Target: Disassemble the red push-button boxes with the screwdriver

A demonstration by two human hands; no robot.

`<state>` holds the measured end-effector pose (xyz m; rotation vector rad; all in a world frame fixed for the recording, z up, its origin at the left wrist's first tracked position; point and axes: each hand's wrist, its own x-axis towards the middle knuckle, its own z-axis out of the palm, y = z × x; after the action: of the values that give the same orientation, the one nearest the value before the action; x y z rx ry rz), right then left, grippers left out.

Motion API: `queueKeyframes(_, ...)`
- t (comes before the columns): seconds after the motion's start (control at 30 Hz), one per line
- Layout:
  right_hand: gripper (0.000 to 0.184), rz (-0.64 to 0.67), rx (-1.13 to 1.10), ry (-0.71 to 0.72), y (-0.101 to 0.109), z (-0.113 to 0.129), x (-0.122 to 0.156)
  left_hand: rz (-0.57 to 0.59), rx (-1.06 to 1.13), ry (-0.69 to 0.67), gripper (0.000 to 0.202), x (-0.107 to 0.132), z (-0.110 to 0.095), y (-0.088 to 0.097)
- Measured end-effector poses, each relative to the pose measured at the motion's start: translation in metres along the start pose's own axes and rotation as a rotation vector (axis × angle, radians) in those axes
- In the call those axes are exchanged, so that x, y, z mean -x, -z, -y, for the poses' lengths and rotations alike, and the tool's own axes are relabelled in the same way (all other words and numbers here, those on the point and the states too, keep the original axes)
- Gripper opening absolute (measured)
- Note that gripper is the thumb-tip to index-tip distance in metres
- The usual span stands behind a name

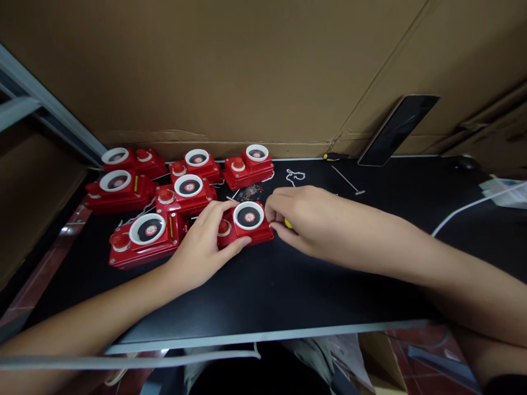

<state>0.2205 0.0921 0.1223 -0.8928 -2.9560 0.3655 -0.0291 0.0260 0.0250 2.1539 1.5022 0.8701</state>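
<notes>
A red alarm box (264, 236) with a white-rimmed round horn and a small red lamp lies on the black table in front of me. My left hand (209, 241) is closed around its left part, thumb along the near edge and fingers over the far side. At the box's right end, my right hand (294, 216) is closed in a pinch. A bit of a yellow-handled tool (288, 223) shows between its fingers; the rest is hidden by the hand. Just behind the box lies a small heap of loose screws and bits (249, 193).
Several similar red alarm boxes (144, 241) stand to the left and back. Behind are a white cord (295, 175), a yellow-and-black screwdriver (335, 157), a thin T-shaped metal tool (348, 181) and a dark flat panel (397, 131) leaning on cardboard. A white cable (465, 207) crosses at right.
</notes>
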Motion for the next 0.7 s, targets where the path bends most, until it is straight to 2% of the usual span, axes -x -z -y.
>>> queueKeyframes(0.1,0.009,-0.172,-0.001,0.025,0.018,-0.012,0.015,0.003,-0.004,0.005,0.051,0.001,-0.001,0.0)
queueKeyframes(0.2,0.004,-0.297,0.041,-0.035,0.035,-0.039,0.031,0.011,-0.013,0.024,0.05,0.001,-0.001,0.001)
queueKeyframes(0.3,0.007,-0.368,0.078,-0.176,0.028,-0.075,0.044,0.017,-0.018,0.038,0.049,0.002,-0.002,0.002)
queueKeyframes(0.37,0.011,-0.319,0.06,-0.241,0.012,-0.099,0.05,0.02,-0.016,0.042,0.049,0.001,-0.002,0.002)
queueKeyframes(0.43,0.014,-0.232,0.03,-0.246,-0.006,-0.117,0.054,0.024,-0.013,0.044,0.049,0.001,-0.002,0.003)
queueKeyframes(0.53,0.018,-0.179,0.053,-0.257,-0.024,-0.132,0.06,0.022,-0.017,0.043,0.049,0.0,-0.002,0.003)
queueKeyframes(0.63,0.018,-0.134,0.082,-0.277,-0.03,-0.137,0.066,0.021,-0.029,0.042,0.05,0.0,-0.003,0.002)
queueKeyframes(0.7,0.021,-0.162,0.078,-0.283,-0.029,-0.138,0.072,0.022,-0.034,0.04,0.05,0.0,-0.003,0.002)
